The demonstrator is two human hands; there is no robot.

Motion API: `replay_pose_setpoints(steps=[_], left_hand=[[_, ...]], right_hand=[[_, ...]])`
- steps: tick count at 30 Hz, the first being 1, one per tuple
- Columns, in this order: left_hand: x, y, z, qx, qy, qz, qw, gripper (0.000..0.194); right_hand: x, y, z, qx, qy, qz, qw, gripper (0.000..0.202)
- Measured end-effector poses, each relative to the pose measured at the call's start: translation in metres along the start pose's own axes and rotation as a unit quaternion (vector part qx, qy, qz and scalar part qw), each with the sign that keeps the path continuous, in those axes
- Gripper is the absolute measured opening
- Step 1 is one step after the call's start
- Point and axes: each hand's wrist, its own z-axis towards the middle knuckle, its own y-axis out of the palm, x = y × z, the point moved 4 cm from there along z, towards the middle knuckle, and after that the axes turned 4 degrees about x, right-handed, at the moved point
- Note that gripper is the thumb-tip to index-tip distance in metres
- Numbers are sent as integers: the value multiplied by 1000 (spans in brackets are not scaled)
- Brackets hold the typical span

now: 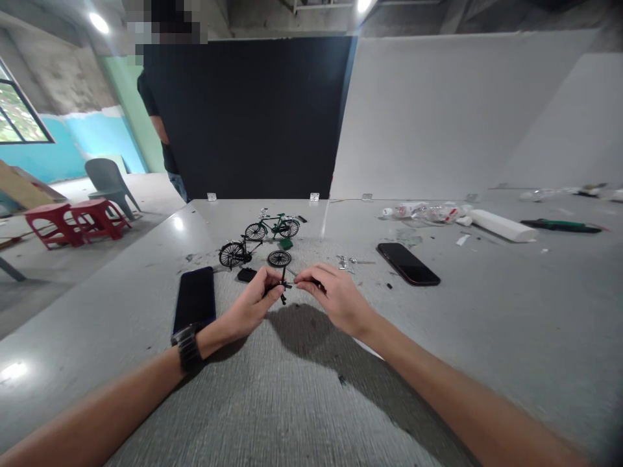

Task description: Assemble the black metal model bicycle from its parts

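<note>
My left hand (257, 297) pinches a small black model-bicycle part (284, 285) with thin arms, perhaps a fork or handlebar. Close on its right, my right hand (338, 295) is closed in a pinch, with a thin piece at the fingertips pointing at the black part. What that piece is, I cannot make out. Just beyond the hands lies a loose spoked wheel (279, 259). A black partial model bicycle (238, 253) with a rear wheel is to its left. Farther back stands a green model bicycle (273, 226) on two wheels.
Phones lie on the grey table at left (195, 298) and right (407, 264). Small silver parts (346, 262), a green piece (285, 244) and a black piece (246, 275) are near the hands. Plastic wrapping (428, 212) and a white block (502, 226) sit back right. A person stands behind the black panel (253, 117).
</note>
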Motion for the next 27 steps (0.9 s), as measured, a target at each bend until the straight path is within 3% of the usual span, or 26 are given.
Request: replay_pose_setpoints(steps=[8,20,27], left_hand=[[1,-3,1,17,-7,-13,1000,15],[-3,2,-2,8,-45,-62,997,17],[-2,-2,1,36,-46,-46,997,18]], right_hand=[[-6,3,-2,-40,-21,-56,997,25],[-5,6,-7,73,-61,-85,992,19],[-14,5,-2,27,-69,-80,994,24]])
